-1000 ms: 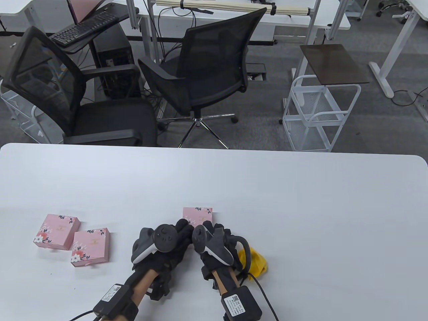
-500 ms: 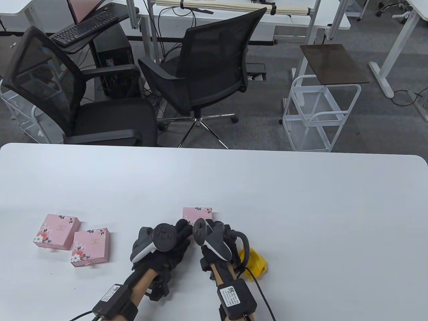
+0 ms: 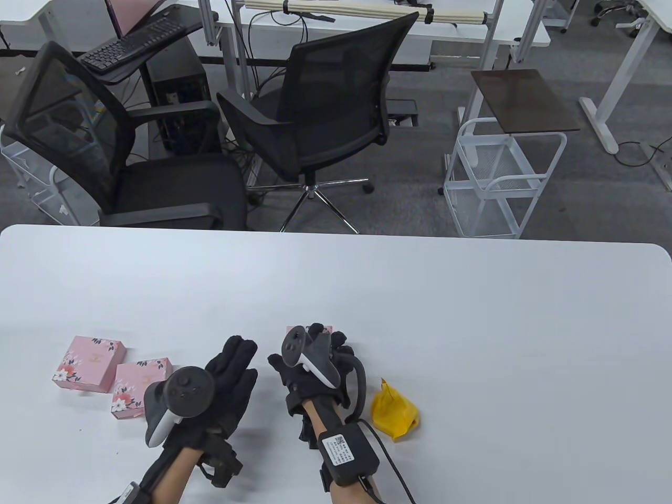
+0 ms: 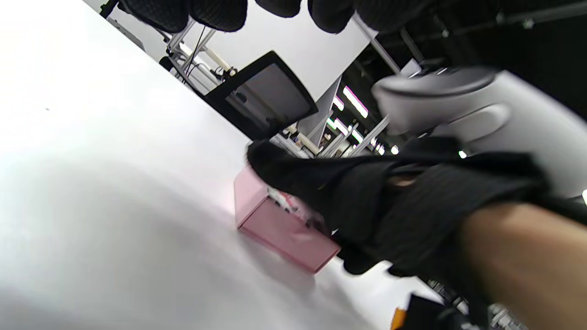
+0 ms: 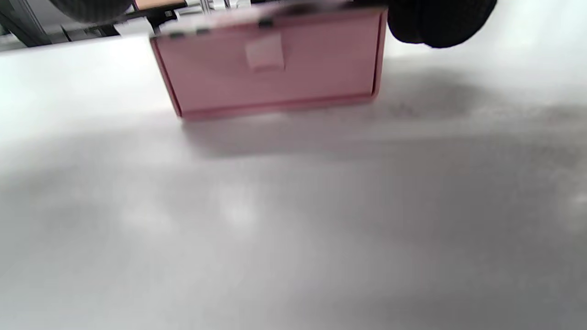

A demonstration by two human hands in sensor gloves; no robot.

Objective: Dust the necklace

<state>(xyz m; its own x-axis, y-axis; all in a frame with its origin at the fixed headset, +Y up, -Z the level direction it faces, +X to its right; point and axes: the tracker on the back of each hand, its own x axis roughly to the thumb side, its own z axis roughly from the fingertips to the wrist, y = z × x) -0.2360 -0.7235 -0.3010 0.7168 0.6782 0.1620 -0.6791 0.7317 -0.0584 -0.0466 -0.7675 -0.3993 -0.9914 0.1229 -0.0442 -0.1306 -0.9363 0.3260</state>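
Note:
No necklace shows in any view. A small pink box (image 5: 275,68) with a floral lid sits shut on the white table (image 3: 472,325). My right hand (image 3: 320,341) covers it from above and almost hides it in the table view. In the right wrist view, gloved fingertips (image 5: 440,23) hang at both upper corners of the box, gripping it. The left wrist view shows the same box (image 4: 284,229) under that hand's thumb. My left hand (image 3: 239,357) lies flat to the left, fingers straight, holding nothing. A crumpled yellow cloth (image 3: 394,415) lies just right of my right wrist.
Two more pink boxes (image 3: 89,362) (image 3: 142,386) lie side by side near the table's left front. Beyond the far edge stand two black office chairs (image 3: 315,105) and a white wire cart (image 3: 499,178).
My left hand has drawn back from the box toward the front left and flattened out. My right hand has slid forward over the box, uncovering the yellow cloth.

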